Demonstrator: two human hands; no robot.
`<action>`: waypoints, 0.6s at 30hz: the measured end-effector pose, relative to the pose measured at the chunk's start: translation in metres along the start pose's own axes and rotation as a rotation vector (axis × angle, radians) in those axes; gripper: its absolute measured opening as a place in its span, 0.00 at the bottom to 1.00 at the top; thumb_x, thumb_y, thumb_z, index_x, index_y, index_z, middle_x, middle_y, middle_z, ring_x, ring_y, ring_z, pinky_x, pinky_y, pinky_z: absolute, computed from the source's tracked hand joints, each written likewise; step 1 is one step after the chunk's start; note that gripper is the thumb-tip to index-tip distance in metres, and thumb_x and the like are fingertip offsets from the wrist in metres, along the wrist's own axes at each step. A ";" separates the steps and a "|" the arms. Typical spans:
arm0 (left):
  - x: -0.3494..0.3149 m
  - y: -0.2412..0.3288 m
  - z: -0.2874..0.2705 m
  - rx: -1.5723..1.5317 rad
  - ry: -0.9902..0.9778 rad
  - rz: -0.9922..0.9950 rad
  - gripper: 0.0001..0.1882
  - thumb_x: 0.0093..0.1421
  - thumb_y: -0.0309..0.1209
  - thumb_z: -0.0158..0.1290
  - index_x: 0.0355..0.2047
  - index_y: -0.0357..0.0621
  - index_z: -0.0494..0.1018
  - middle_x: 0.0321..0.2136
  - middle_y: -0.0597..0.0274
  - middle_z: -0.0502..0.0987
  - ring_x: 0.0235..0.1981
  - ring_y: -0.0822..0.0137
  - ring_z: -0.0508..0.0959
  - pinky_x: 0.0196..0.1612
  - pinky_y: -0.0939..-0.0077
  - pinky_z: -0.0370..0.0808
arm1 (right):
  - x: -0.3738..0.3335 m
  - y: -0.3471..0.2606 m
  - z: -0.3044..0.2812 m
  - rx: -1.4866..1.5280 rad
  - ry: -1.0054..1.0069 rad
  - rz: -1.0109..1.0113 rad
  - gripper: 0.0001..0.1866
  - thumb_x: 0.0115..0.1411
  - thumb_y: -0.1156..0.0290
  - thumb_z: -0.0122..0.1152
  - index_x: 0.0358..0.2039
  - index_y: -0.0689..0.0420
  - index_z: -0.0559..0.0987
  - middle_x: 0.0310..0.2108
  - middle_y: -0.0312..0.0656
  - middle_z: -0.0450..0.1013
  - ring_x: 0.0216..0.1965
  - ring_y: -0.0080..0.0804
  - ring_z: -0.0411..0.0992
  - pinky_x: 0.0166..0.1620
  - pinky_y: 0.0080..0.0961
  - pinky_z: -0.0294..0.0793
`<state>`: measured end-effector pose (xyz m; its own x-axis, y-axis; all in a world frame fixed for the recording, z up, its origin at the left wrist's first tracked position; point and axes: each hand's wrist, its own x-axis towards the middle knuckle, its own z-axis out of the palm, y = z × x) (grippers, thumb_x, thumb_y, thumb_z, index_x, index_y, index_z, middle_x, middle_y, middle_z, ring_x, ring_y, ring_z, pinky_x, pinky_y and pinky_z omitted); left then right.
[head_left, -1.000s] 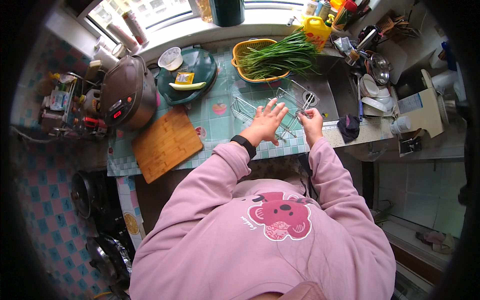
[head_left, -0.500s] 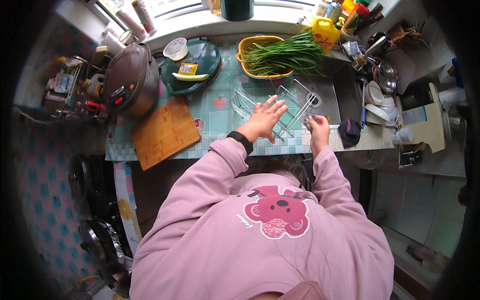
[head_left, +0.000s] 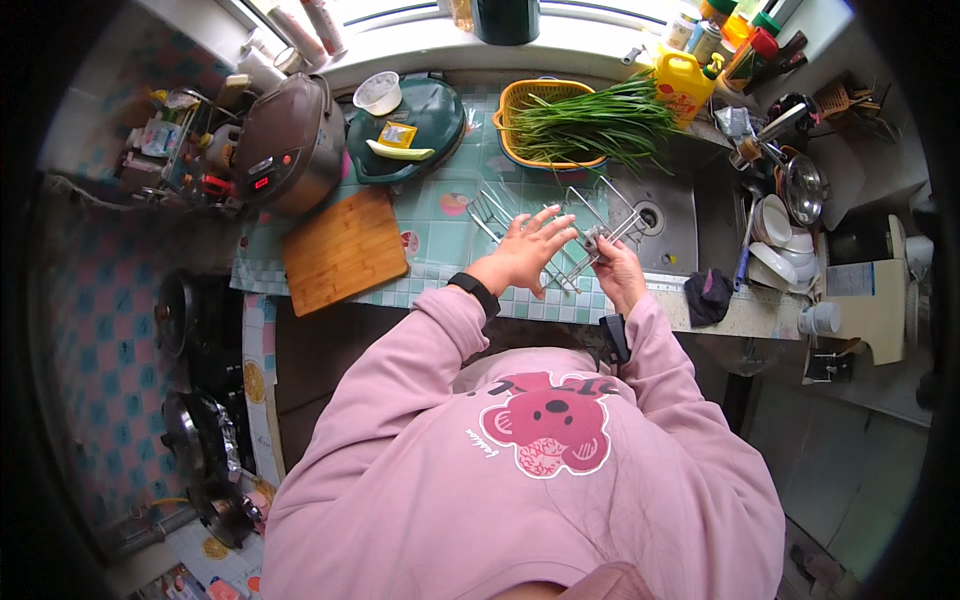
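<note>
A metal wire rack (head_left: 562, 280) lies at the front edge of the counter, beside the sink. Across it spreads my left hand (head_left: 515, 255), fingers stretched apart and resting on the wires. My right hand (head_left: 622, 272) pinches a small grey scrubber (head_left: 591, 240), which looks like steel wool, against the rack's bars. The fingertips of that hand are partly hidden behind the scrubber and wires. Behind the rack, a yellow basket (head_left: 508, 100) holds a bunch of long green leaves, like garlic chives (head_left: 590, 120).
A wooden cutting board (head_left: 345, 250) lies at left, near a rice cooker (head_left: 285, 145) and a dark green lid (head_left: 440, 125). The steel sink (head_left: 675, 225) is at right, with a dark cloth (head_left: 709, 298) on its front edge and stacked white bowls (head_left: 772, 220) beyond.
My right hand has moved left with the scrubber, from the rack's right side onto its bars. My left hand stays spread on the rack. The whole view has shifted slightly.
</note>
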<state>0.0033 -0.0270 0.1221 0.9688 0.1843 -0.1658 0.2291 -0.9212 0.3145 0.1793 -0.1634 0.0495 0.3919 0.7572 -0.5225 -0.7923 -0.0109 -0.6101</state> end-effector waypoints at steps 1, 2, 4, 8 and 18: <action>0.000 0.001 0.000 0.001 0.007 -0.001 0.66 0.24 0.42 0.76 0.66 0.58 0.54 0.70 0.68 0.48 0.72 0.57 0.43 0.65 0.44 0.50 | 0.000 -0.004 -0.001 -0.066 0.010 -0.007 0.10 0.61 0.74 0.60 0.43 0.56 0.76 0.38 0.37 0.78 0.39 0.26 0.76 0.43 0.22 0.72; 0.000 0.001 -0.001 -0.002 0.013 -0.001 0.66 0.23 0.42 0.76 0.66 0.58 0.54 0.70 0.68 0.48 0.72 0.56 0.43 0.65 0.45 0.50 | 0.001 -0.008 -0.002 -0.127 0.046 -0.009 0.10 0.61 0.74 0.61 0.43 0.56 0.76 0.38 0.37 0.78 0.38 0.25 0.76 0.43 0.22 0.72; 0.000 0.001 -0.002 -0.012 0.015 -0.006 0.65 0.23 0.41 0.76 0.65 0.59 0.55 0.70 0.68 0.49 0.71 0.56 0.44 0.65 0.46 0.51 | 0.001 -0.011 -0.003 -0.151 0.041 -0.022 0.10 0.60 0.74 0.62 0.42 0.56 0.76 0.38 0.37 0.78 0.39 0.24 0.76 0.40 0.20 0.71; -0.001 0.003 -0.004 -0.041 0.002 -0.020 0.65 0.22 0.39 0.76 0.65 0.59 0.56 0.70 0.68 0.49 0.71 0.56 0.44 0.66 0.48 0.50 | -0.003 -0.011 -0.010 0.099 -0.064 0.124 0.12 0.59 0.75 0.62 0.44 0.58 0.75 0.39 0.38 0.77 0.42 0.25 0.75 0.39 0.19 0.72; 0.001 0.005 -0.006 -0.034 -0.022 -0.036 0.66 0.24 0.40 0.76 0.66 0.61 0.54 0.70 0.70 0.47 0.72 0.59 0.43 0.67 0.49 0.49 | -0.010 -0.041 -0.037 -0.155 -0.016 -0.059 0.14 0.62 0.74 0.59 0.49 0.59 0.74 0.42 0.35 0.77 0.38 0.21 0.75 0.39 0.18 0.72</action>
<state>0.0059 -0.0291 0.1296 0.9576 0.2093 -0.1979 0.2673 -0.9017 0.3398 0.2253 -0.1943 0.0582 0.4268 0.7701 -0.4741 -0.6863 -0.0656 -0.7244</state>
